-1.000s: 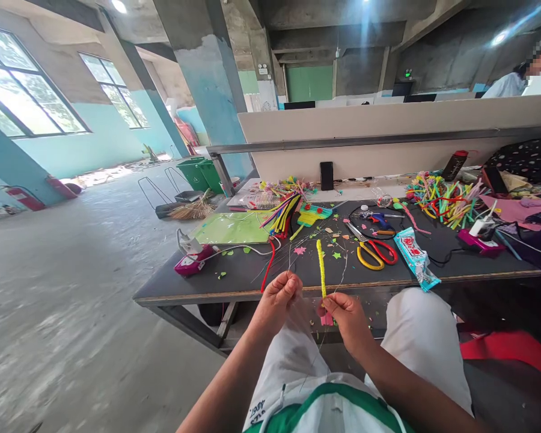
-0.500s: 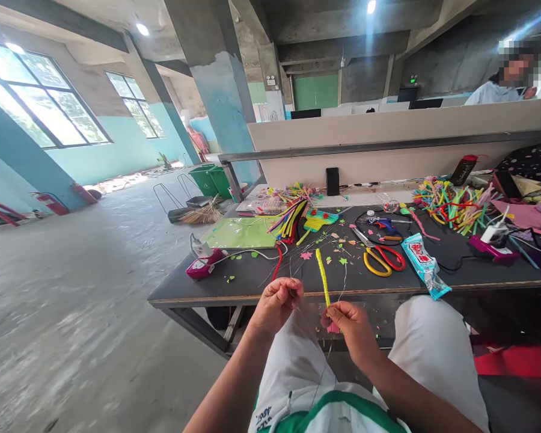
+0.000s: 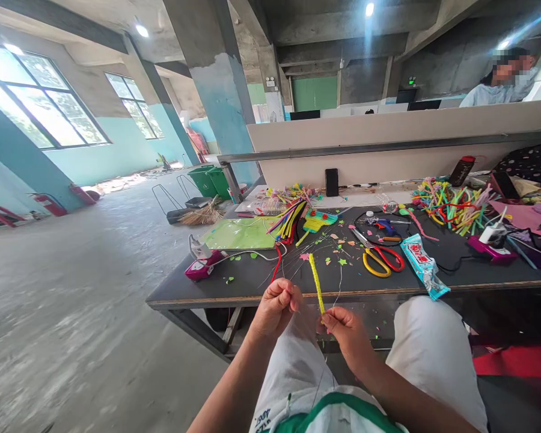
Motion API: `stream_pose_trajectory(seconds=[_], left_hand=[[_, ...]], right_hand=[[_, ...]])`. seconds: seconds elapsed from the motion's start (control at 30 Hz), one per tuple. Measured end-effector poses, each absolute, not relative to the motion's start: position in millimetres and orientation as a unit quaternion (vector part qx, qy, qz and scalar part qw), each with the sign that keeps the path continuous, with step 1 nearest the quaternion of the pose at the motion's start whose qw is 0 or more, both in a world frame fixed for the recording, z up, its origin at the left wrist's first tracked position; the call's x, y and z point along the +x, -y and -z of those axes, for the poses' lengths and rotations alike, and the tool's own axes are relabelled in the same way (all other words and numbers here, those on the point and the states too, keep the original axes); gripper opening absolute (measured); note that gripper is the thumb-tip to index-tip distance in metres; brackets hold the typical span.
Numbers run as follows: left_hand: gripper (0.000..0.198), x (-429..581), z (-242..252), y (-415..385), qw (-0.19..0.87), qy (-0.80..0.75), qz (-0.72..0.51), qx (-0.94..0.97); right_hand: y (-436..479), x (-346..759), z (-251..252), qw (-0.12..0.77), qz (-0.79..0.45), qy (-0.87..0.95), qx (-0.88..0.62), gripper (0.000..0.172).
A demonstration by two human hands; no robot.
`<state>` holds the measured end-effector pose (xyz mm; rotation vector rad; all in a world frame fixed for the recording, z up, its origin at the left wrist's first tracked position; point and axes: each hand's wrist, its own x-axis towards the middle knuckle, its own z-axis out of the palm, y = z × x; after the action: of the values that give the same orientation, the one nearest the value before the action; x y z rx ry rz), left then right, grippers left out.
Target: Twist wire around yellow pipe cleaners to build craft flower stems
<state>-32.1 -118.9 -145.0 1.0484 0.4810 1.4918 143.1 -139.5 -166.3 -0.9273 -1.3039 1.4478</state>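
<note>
My right hand [image 3: 342,329] pinches the lower end of a yellow fuzzy stick [image 3: 316,282], which stands nearly upright above the fingers. A thin wire [image 3: 339,282] shows beside it. To its left, my left hand [image 3: 279,304] is closed with fingertips pressed together; what they hold is too small to make out. Both hands are over my lap, at the front edge of the dark table [image 3: 252,291]. A pink star [image 3: 305,257] and a green star [image 3: 342,261] lie just beyond the hands.
Scissors [image 3: 379,255], a blue wrapper [image 3: 424,264], a glue gun [image 3: 388,226], colourful stems [image 3: 460,204], a green sheet [image 3: 241,233], a phone [image 3: 331,182] and a purple power strip [image 3: 205,264] are on the table. A person [image 3: 500,87] is behind the partition.
My right hand and the yellow stick have moved slightly left, closer to my left hand. The person behind the partition has raised an arm towards the head.
</note>
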Motion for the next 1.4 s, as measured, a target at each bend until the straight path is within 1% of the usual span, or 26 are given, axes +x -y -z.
stream_pose_trajectory(seconds=[0.1, 0.13, 0.23, 0.27, 0.37, 0.43, 0.5, 0.57, 0.7, 0.77, 0.97, 1.07, 1.17, 1.27, 1.4], left_hand=[[0.022, -31.7, 146.6, 117.5, 0.586, -0.2, -0.65, 0.44], [0.027, -30.5, 148.8, 117.2, 0.587, -0.201, -0.655, 0.431], [0.053, -20.5, 162.9, 119.6, 0.591, -0.229, -0.658, 0.406], [0.056, -15.1, 169.4, 121.9, 0.594, -0.245, -0.651, 0.404], [0.046, 3.4, 187.6, 131.2, 0.623, -0.303, -0.594, 0.41], [0.035, 13.5, 193.0, 136.4, 0.63, -0.319, -0.581, 0.405], [0.026, 19.8, 191.0, 138.8, 0.624, -0.329, -0.583, 0.403], [0.022, 23.1, 183.9, 139.2, 0.617, -0.336, -0.589, 0.4], [0.02, 27.0, 167.4, 139.7, 0.629, -0.341, -0.602, 0.353], [0.018, 28.1, 161.9, 140.9, 0.64, -0.342, -0.608, 0.322], [0.021, 22.3, 159.5, 139.5, 0.702, -0.329, -0.566, 0.279], [0.022, 20.3, 161.5, 136.3, 0.718, -0.305, -0.554, 0.289], [0.026, 23.3, 161.6, 135.1, 0.722, -0.3, -0.551, 0.294], [0.032, 28.9, 161.9, 135.1, 0.695, -0.297, -0.576, 0.312], [0.027, 36.5, 166.6, 133.2, 0.653, -0.316, -0.608, 0.322]], right_hand=[[138.7, 143.2, 171.1, 0.48, -0.59, 0.528, -0.378, 0.031], [138.0, 143.4, 172.9, 0.484, -0.59, 0.523, -0.38, 0.031], [135.1, 144.2, 177.0, 0.498, -0.577, 0.512, -0.396, 0.033], [134.3, 144.5, 177.5, 0.502, -0.566, 0.515, -0.404, 0.033], [133.0, 145.2, 177.0, 0.513, -0.527, 0.532, -0.42, 0.032], [133.1, 145.4, 176.5, 0.513, -0.514, 0.542, -0.423, 0.03], [133.6, 145.3, 177.0, 0.509, -0.512, 0.548, -0.422, 0.028], [133.9, 144.6, 178.8, 0.507, -0.511, 0.555, -0.416, 0.028], [134.0, 142.7, 182.7, 0.507, -0.489, 0.583, -0.406, 0.032], [134.0, 142.2, 183.1, 0.502, -0.5, 0.584, -0.395, 0.033], [135.9, 140.7, 181.2, 0.489, -0.626, 0.511, -0.328, 0.027], [137.3, 139.3, 183.0, 0.497, -0.657, 0.482, -0.297, 0.026], [136.0, 141.1, 183.6, 0.517, -0.616, 0.488, -0.339, 0.026], [131.8, 145.9, 180.8, 0.536, -0.568, 0.494, -0.382, 0.028], [125.9, 149.4, 179.6, 0.539, -0.537, 0.508, -0.404, 0.033]])
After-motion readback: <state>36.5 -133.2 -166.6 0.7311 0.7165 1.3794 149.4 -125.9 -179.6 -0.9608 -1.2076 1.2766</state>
